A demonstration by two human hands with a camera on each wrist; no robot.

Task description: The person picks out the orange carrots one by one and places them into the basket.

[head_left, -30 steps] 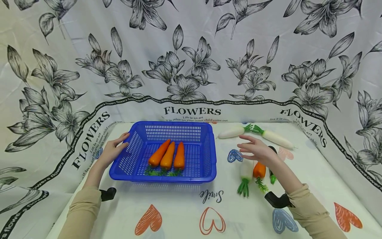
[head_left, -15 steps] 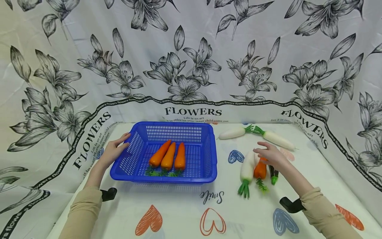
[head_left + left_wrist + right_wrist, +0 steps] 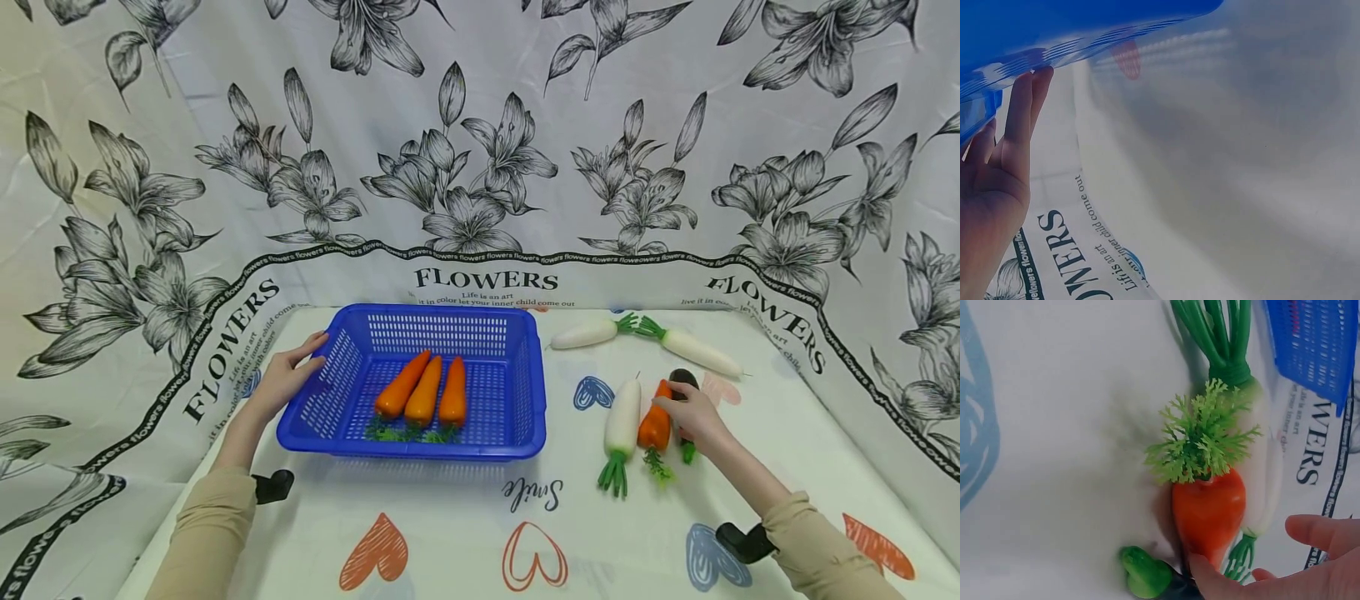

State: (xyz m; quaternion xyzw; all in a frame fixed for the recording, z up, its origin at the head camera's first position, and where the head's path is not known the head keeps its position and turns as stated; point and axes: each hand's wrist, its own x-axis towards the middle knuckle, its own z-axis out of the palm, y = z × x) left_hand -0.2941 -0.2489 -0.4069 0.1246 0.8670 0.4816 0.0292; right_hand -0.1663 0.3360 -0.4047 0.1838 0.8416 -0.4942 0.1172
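Note:
My left hand (image 3: 287, 383) touches the left rim of a blue plastic basket (image 3: 408, 450), its fingers fairly straight against the side. Three orange carrots (image 3: 452, 396) with green tops lie in the basket. On the right, my right hand (image 3: 692, 412) is over the narrow end of another carrot (image 3: 1209, 509). One of its fingertips touches the carrot, while another digit stands apart from it in the right wrist view. A white radish (image 3: 622, 421) lies left of this carrot. Right of it, partly hidden by the hand, is a dark eggplant (image 3: 684, 380) with a green stem.
Two more white radishes lie at the back right, the left radish (image 3: 588, 333) and the right radish (image 3: 697, 350), their green tops meeting. A white cloth printed with hearts (image 3: 534, 554) covers the table. A flower-patterned curtain (image 3: 480, 208) stands behind and at both sides.
My right hand has moved right and down from beside the radish to the carrot's narrow end. The left hand stays at the basket, and the vegetables lie where they were.

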